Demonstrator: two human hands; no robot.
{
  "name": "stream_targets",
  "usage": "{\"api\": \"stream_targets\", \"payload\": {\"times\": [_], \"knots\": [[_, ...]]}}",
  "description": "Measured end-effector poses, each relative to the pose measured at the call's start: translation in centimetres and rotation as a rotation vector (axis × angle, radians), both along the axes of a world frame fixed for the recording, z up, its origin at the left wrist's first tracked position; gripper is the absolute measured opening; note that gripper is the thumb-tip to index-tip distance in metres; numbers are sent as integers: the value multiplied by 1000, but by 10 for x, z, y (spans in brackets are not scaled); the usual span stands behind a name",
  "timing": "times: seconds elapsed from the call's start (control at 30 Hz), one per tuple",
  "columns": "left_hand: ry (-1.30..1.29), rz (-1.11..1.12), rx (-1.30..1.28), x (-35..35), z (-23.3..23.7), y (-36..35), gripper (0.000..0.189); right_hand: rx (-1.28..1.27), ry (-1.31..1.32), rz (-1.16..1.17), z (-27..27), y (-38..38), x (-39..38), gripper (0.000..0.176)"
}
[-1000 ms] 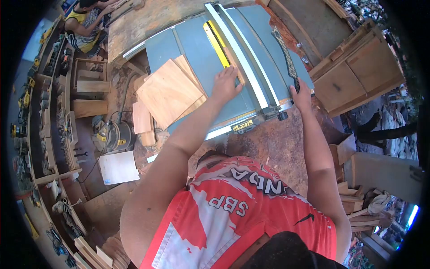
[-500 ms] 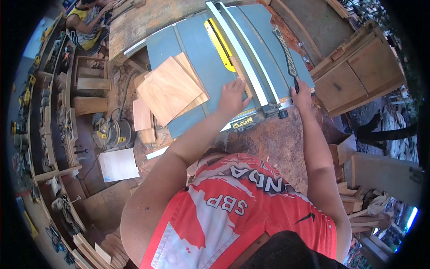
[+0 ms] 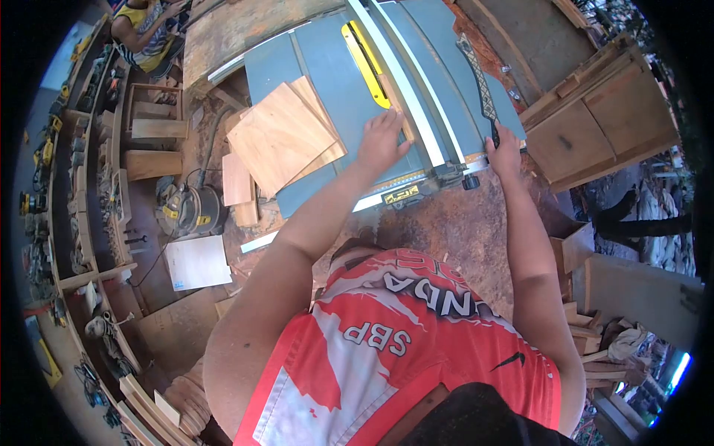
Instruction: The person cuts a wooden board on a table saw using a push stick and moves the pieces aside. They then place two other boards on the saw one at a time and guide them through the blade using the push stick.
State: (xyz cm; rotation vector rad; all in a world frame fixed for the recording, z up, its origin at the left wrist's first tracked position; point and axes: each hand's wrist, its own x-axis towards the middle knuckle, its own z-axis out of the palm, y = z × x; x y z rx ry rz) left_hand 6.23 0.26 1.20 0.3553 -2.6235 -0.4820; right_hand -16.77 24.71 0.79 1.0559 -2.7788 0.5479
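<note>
My left hand (image 3: 382, 140) is closed over a narrow wood strip (image 3: 398, 105) on the table saw (image 3: 325, 82). The strip lies along the white fence (image 3: 405, 74), its far end next to the yellow insert plate (image 3: 364, 63). My fingers are on the strip, with the thumb near its close end. Any blade is too small to make out. At the saw's right front corner, my right hand (image 3: 506, 152) is wrapped round the black handle of a long push stick (image 3: 478, 78) with a lattice pattern, which lies on the saw top.
Thin wood panels (image 3: 282, 134) are stacked on the saw's left side. A shop vacuum (image 3: 192, 212) and a pale board (image 3: 198, 262) are on the floor at left. Shelves of tools (image 3: 93, 178) line the far left. Another person (image 3: 145, 33) sits at back left. A wooden cabinet (image 3: 602, 115) stands at right.
My left hand and the wood strip have moved forward along the fence, toward the yellow insert plate. My right hand stays on the push stick handle. The view has shifted slightly.
</note>
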Motion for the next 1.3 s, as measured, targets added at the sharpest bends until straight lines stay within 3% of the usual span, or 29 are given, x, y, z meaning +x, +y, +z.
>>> {"api": "stream_targets", "payload": {"times": [0.17,0.47,0.73,0.97,1.3], "knots": [[-119,62,37,-13,3,-15,69,-1,24,13,1,1,-1,56],[-83,71,29,-14,-1,-16,68,16,14,9,7,-3,-1,49],[-69,46,4,-3,-3,2,68,9,36,-110,9,-17,-13,26],[-12,19,-11,19,0,39,67,-42,-64,-143,6,-23,-29,30],[-122,11,58,7,7,21,70,-106,-103,-83,-3,-13,-35,34]]}}
